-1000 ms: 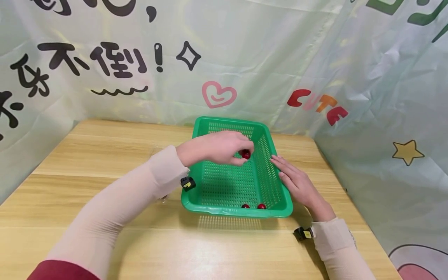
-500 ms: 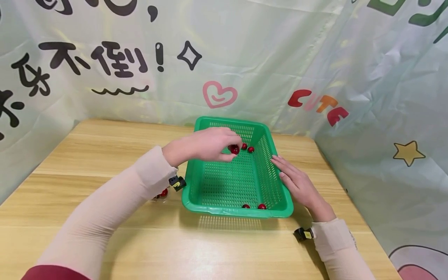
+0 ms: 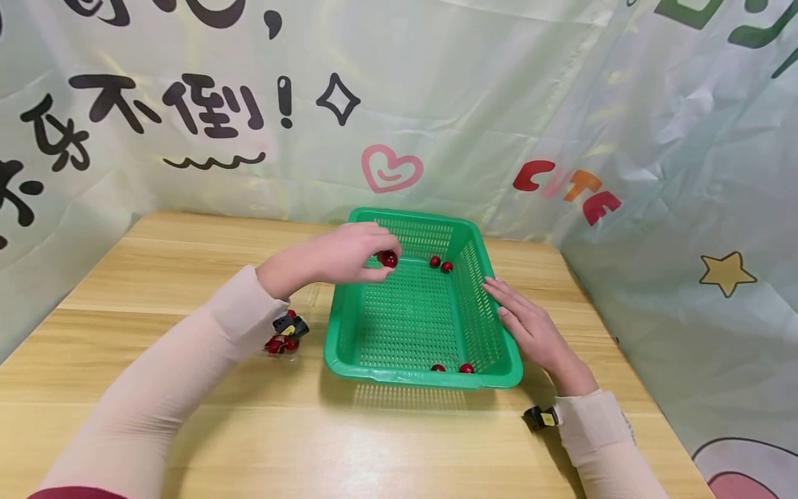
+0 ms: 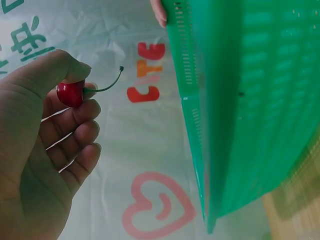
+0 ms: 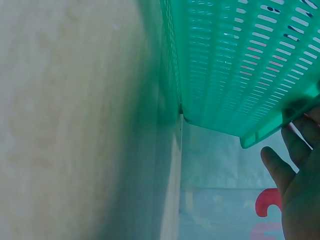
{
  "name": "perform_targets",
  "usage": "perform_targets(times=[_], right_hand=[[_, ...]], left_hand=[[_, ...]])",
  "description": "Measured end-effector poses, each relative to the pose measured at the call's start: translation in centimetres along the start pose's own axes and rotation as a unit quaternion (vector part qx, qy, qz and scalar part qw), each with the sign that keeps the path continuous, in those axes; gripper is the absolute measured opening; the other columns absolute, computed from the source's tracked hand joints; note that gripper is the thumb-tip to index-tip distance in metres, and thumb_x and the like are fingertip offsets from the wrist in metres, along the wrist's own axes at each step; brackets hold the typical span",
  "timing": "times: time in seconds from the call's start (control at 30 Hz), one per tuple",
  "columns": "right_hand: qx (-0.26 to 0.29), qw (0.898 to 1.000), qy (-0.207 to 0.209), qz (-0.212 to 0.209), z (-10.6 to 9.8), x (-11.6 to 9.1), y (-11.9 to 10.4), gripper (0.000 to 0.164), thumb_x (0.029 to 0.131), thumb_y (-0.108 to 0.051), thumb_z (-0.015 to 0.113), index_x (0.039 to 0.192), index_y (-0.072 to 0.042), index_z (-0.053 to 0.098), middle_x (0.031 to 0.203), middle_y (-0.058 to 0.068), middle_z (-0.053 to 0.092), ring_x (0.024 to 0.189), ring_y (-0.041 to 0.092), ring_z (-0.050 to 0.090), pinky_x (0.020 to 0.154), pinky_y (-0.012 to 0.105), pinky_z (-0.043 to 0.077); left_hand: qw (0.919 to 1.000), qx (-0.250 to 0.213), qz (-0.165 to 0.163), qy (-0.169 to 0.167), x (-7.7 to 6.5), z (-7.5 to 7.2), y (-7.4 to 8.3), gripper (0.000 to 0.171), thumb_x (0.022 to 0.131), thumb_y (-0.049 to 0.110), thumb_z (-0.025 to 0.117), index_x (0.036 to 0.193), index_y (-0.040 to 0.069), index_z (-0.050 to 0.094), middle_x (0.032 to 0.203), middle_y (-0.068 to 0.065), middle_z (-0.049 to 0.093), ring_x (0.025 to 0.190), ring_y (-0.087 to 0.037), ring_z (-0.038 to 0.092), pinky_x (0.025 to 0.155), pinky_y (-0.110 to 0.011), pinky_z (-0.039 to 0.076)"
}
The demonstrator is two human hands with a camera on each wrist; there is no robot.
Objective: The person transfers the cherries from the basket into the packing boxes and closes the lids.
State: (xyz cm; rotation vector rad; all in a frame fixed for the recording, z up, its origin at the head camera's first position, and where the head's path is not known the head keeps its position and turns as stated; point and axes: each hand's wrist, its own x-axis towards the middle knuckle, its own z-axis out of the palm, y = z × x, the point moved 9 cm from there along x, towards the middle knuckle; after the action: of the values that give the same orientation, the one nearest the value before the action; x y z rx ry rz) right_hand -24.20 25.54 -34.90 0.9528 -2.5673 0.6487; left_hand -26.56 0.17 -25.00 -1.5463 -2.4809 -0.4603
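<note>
My left hand (image 3: 346, 255) pinches a dark red cherry (image 3: 389, 259) between thumb and fingers, above the left rim of a green plastic basket (image 3: 399, 378). In the left wrist view this cherry (image 4: 70, 94) shows a thin, curved green stem. Two cherries (image 3: 435, 261) lie near the basket's back right corner, and two others (image 3: 466, 368) by its front wall. My right hand (image 3: 530, 324) rests on the basket's right rim with straight fingers. The right wrist view shows that hand (image 5: 305, 175) against the rim, its thumb apart from it.
Left of the basket, more cherries (image 3: 274, 344) lie in what looks like a clear plastic container, partly hidden by my left sleeve and wrist camera. A wooden table (image 3: 386, 443) bears everything. Printed cloth (image 3: 474, 104) hangs behind it and along the sides.
My left hand has moved left with the cherry, from over the basket's middle to its left rim. Two cherries at the back are uncovered. The right hand and basket have stayed in place.
</note>
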Motion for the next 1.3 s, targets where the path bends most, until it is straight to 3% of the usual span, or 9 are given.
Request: perform_targets(times=[0.57, 0.9, 1.3], right_hand=[[0.009, 1.000, 0.010, -0.005, -0.1, 0.0, 0.0, 0.043, 0.103, -0.011, 0.046, 0.146, -0.011, 0.046, 0.152, 0.007, 0.040, 0.141, 0.024, 0.033, 0.113, 0.021, 0.019], [0.012, 1.000, 0.010, -0.003, -0.1, -0.1, 0.1, 0.043, 0.103, -0.010, 0.046, 0.146, -0.011, 0.047, 0.152, 0.007, 0.040, 0.141, 0.023, 0.033, 0.113, 0.021, 0.019], [0.017, 1.000, 0.011, -0.004, 0.0, -0.1, 0.1, 0.044, 0.102, -0.009, 0.047, 0.146, -0.011, 0.046, 0.152, 0.007, 0.040, 0.142, 0.024, 0.033, 0.113, 0.021, 0.019]], left_hand=[[0.9978, -0.006, -0.066, 0.008, -4.2, -0.9, -2.9, 0.016, 0.090, 0.016, 0.065, 0.104, 0.007, 0.065, 0.098, -0.002, 0.063, 0.092, -0.019, 0.056, 0.086, -0.038, 0.047], [0.9964, 0.012, -0.077, 0.033, -7.6, -0.8, -4.3, 0.010, 0.088, 0.012, 0.067, 0.097, 0.008, 0.065, 0.092, -0.001, 0.062, 0.088, -0.019, 0.058, 0.085, -0.039, 0.047], [0.9931, 0.037, -0.105, 0.037, -11.2, -0.1, -5.4, 0.014, 0.086, 0.013, 0.069, 0.099, 0.008, 0.068, 0.093, 0.000, 0.064, 0.089, -0.019, 0.058, 0.083, -0.040, 0.048]])
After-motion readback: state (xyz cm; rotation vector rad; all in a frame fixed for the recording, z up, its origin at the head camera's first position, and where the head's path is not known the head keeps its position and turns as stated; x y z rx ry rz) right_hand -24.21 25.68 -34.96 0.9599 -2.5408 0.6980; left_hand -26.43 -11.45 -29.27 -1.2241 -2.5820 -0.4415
